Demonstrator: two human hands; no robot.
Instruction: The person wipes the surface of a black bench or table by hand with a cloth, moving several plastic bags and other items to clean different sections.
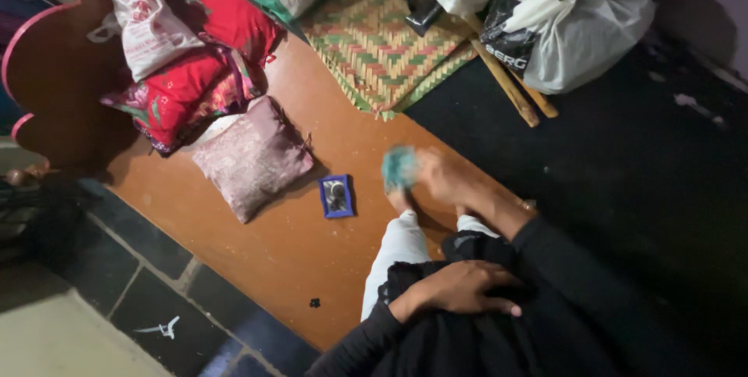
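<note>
our right hand [446, 178], blurred, closes on a teal cloth [399, 167] above the brown board [265, 260]; our left hand [460, 287] lies flat on black fabric [483, 338], fingers spread, gripping nothing; a blue frame [336, 196] sits just beside the cloth, a pink cushion [253, 157] farther off.

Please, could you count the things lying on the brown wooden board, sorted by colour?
Red: 1, the red cloth bundle
White: 1, the white printed bag
Pink: 1, the pink cushion
Blue: 1, the small blue frame
Black: 1, the tiny black piece
Total: 5
</note>
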